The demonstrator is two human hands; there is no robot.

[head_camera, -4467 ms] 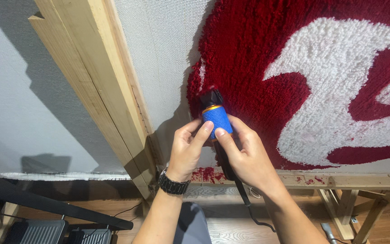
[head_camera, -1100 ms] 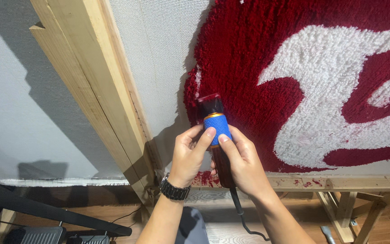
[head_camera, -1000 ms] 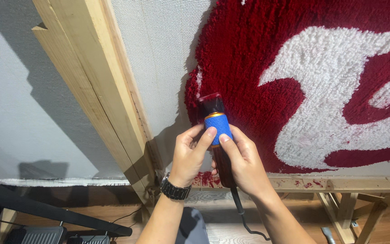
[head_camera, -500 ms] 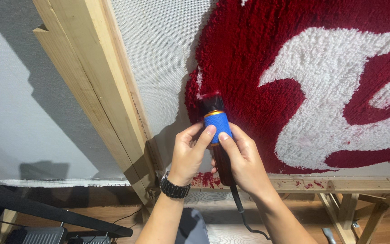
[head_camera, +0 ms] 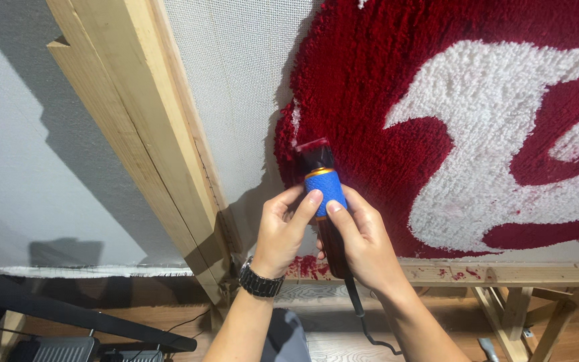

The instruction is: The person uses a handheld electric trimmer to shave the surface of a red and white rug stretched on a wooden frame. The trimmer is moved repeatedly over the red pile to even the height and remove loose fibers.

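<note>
A corded electric trimmer (head_camera: 324, 190) with a blue grip and dark head is pressed against the left edge of a red and white tufted rug (head_camera: 450, 121) stretched on white backing cloth. My left hand (head_camera: 281, 231), with a dark wristwatch, grips the trimmer's body from the left, fingertips on the blue grip. My right hand (head_camera: 363, 241) wraps the lower body from the right, its index finger on the blue grip. Red fluff clings to the trimmer's head. Its black cord (head_camera: 360, 315) hangs down between my arms.
A wooden frame post (head_camera: 142, 127) slants along the left of the backing cloth (head_camera: 236, 87). A wooden bottom rail (head_camera: 504, 273) with red fluff runs under the rug. Below are wooden legs (head_camera: 517, 312), a wood floor, and a black stand (head_camera: 68, 315) at lower left.
The trimmer and both hands have stayed at the rug's left edge, shifting only slightly; compared with the oldest frame they sit a little lower on the rug.
</note>
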